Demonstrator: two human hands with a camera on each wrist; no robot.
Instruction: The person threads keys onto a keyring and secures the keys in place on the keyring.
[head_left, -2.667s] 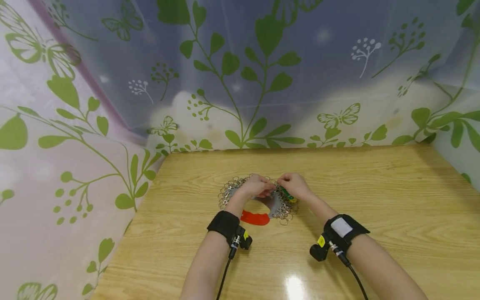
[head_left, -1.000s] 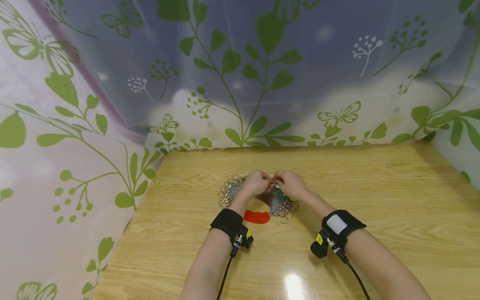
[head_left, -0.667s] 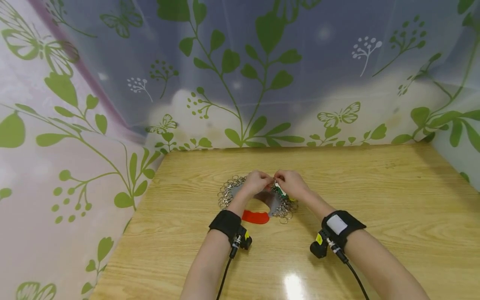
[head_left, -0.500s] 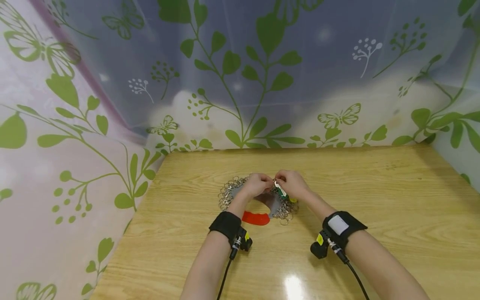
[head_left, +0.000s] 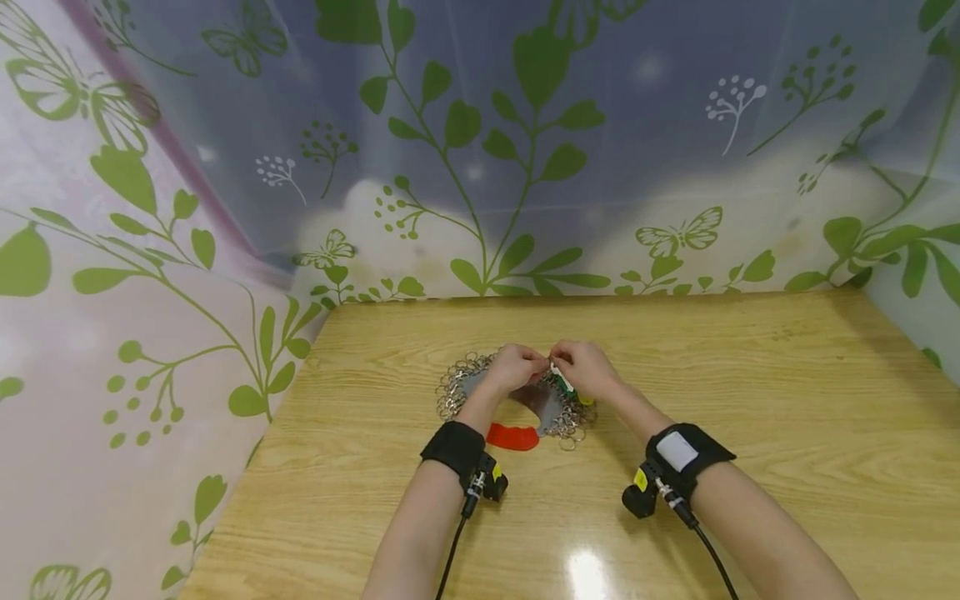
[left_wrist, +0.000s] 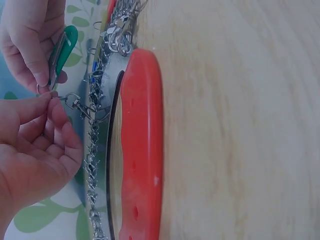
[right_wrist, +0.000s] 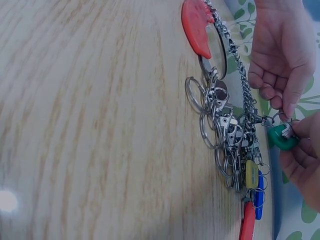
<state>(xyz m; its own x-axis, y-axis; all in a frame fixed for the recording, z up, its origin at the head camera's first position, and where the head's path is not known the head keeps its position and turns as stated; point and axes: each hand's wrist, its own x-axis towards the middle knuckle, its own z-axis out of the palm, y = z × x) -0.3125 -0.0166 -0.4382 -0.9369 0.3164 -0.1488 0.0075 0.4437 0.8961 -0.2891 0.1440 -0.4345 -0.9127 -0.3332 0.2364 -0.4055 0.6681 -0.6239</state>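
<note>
A large metal key ring (head_left: pixel 551 408) with a red handle (left_wrist: pixel 142 145) lies on the table, ringed by many swivel clasps (right_wrist: pixel 227 120) with split rings. At its far side, my left hand (head_left: pixel 517 369) pinches the split ring of one clasp (left_wrist: pixel 75 102) between thumb and forefinger. Close against it, my right hand (head_left: pixel 588 369) pinches a green key tag (left_wrist: pixel 65 50) near its small wire ring. The two sets of fingertips almost touch. Whether the tag's ring is threaded onto the split ring is hidden by the fingertips.
Yellow (right_wrist: pixel 251 174), blue (right_wrist: pixel 259 195) and red (right_wrist: pixel 247 222) key tags hang from nearby rings on the right side. The wooden table (head_left: pixel 750 400) meets a leaf-patterned curtain (head_left: pixel 480 150) at the back. Wrist cameras with cables are strapped to both arms.
My hands have come closer together and my left fingers have closed to a pinch. The green tag has tilted in my right hand, with a white face showing. Lately only small finger movements.
</note>
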